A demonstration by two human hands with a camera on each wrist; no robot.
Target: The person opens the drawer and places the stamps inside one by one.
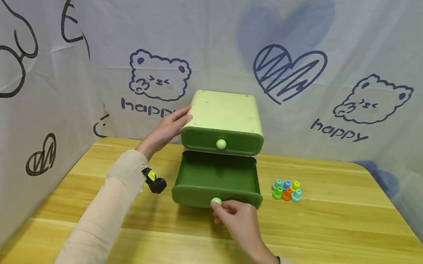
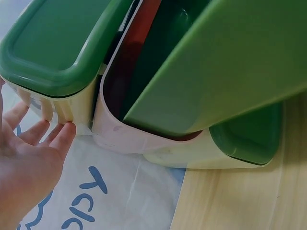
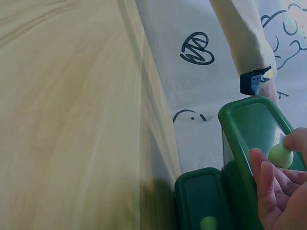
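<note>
A small drawer cabinet [image 1: 225, 110] with a pale yellow top and green drawer fronts stands on the table. Its middle drawer [image 1: 216, 171] is pulled out, and nothing shows inside. My right hand [image 1: 240, 223] pinches the round light-green knob [image 3: 280, 155] of that drawer between thumb and fingers. Against the left side of the top tier, my left hand [image 1: 167, 128] rests with extended fingers, their tips on the pale wall in the left wrist view. The top drawer [image 1: 199, 139] and the bottom drawer [image 2: 254, 132] are closed.
Several colourful small pegs [image 1: 287, 190] stand grouped on the wooden table [image 1: 338, 225], right of the cabinet. A white cloth [image 1: 219, 37] with drawn bears and hearts hangs close behind. A black wrist camera [image 1: 154, 181] is strapped to the left wrist.
</note>
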